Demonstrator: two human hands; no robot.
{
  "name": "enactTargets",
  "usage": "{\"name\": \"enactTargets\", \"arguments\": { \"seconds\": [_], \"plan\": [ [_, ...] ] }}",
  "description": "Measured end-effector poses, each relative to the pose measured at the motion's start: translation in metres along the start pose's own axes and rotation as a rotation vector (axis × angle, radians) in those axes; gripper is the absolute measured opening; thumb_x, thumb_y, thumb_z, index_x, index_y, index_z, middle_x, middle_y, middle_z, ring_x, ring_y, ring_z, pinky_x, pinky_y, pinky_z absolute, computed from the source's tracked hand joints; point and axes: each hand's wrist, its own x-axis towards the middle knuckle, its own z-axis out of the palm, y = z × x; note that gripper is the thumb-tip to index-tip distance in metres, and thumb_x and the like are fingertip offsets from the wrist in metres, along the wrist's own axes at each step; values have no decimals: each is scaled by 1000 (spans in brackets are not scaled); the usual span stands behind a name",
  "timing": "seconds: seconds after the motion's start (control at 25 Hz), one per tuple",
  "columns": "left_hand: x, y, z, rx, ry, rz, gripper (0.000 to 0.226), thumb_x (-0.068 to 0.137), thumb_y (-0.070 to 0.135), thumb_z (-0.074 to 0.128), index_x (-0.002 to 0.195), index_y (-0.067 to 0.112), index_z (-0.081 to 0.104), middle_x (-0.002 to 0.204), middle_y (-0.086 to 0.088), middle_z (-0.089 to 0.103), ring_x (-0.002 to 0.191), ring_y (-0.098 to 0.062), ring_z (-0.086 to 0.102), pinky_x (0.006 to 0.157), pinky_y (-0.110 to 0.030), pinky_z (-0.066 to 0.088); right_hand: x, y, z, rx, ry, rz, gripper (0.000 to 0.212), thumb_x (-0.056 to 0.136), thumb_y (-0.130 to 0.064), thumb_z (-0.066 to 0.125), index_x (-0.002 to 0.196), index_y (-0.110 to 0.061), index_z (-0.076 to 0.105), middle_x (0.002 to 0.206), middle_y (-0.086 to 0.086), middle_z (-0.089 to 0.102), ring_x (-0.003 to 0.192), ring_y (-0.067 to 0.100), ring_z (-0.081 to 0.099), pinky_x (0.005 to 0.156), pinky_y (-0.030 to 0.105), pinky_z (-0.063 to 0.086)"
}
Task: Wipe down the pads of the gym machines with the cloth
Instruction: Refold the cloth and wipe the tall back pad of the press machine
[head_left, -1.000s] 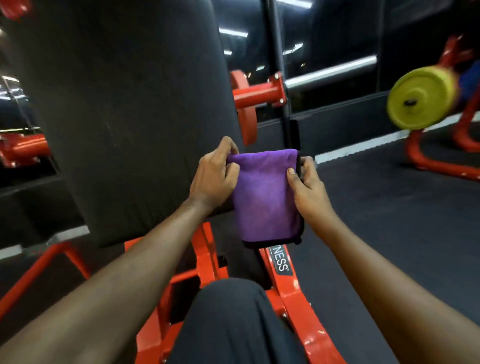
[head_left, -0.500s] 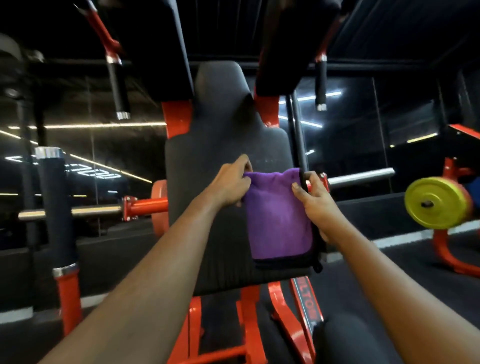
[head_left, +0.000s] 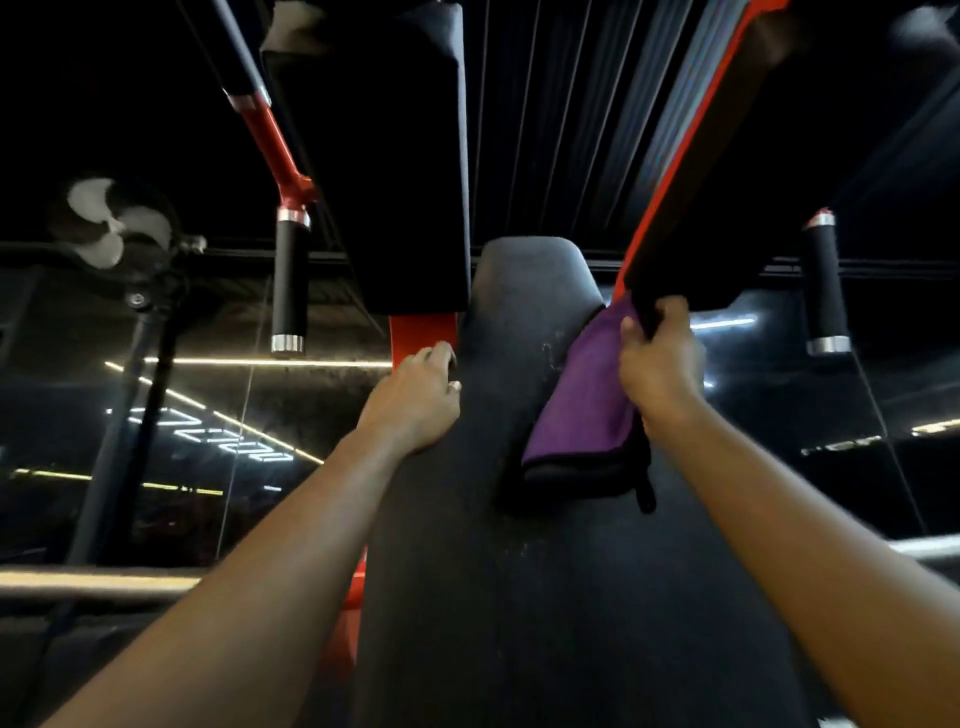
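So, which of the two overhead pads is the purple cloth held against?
The right overhead pad, the one with a red edge: the right hand grips the purple cloth at its lower end. The left overhead pad has nothing touching it.

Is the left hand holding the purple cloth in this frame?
No, the left hand grips the edge of the back pad, while only the right hand holds the purple cloth.
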Motion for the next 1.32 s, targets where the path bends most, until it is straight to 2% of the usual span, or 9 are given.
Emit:
{"name": "enactTargets", "arguments": {
  "seconds": [0.12,0.24,0.36,0.52,0.68,0.84,0.96,1.08,1.32],
  "plan": [
    [22,-42,23,19,-47,-80,42,103,33,45,140,13,45,141,-12,52,129,-34,49,105,-48,41,44,-24,51,-168,39,-329,34,100,-28,55,130,-11,51,112,23,68,106,44,64,81,38,48],
    [22,-79,58,37,-165,-54,49,104,43,38,143,14,43,147,-13,48,134,-34,43,111,-48,35,49,-10,107,-517,-396,-571,47,95,-52,55,136,-28,57,132,11,64,122,33,57,94,32,44],
    [17,-94,73,-35,-92,-32,43,105,41,36,138,16,48,140,-5,47,130,-27,41,108,-51,37,25,39,141,-939,-573,-705,64,94,-72,39,152,-47,33,167,-5,23,152,29,13,115,57,16],
    [23,-84,70,10,-35,-50,35,105,42,33,119,17,54,127,-2,47,124,-24,41,101,-48,40,22,58,153,-860,-521,-769,68,93,-78,26,153,-59,2,168,-14,-13,152,28,-25,112,72,-8],
    [21,-83,77,-66,4,-83,16,106,39,35,102,25,42,121,0,49,113,-18,44,95,-41,36,30,54,168,-776,-461,-730,56,98,-65,32,152,-58,18,168,-20,-3,155,25,-17,117,66,8],
    [17,-84,78,-209,-10,-116,17,106,34,37,112,21,47,114,4,48,109,-17,45,97,-40,39,36,69,162,-719,-453,-971,53,97,-53,39,150,-47,37,166,-19,20,157,19,2,120,53,15],
    [15,-86,77,-189,-24,-92,14,105,33,38,107,22,46,117,2,52,110,-17,46,98,-42,39,38,62,162,-652,-380,-851,51,97,-41,46,149,-41,45,164,-18,27,156,20,11,122,49,20],
    [15,-86,78,-191,-29,-103,17,106,33,38,113,21,47,125,0,53,113,-17,45,101,-43,39,27,67,165,-657,-418,-1007,57,89,-40,41,145,-38,51,159,-15,39,152,22,22,119,47,24],
    [15,-86,79,-162,-26,-95,26,106,34,38,124,19,48,131,-1,52,118,-17,45,102,-41,39,25,61,165,-661,-417,-998,58,87,-39,38,143,-35,54,158,-13,41,150,25,26,115,47,29]
  ]
}}
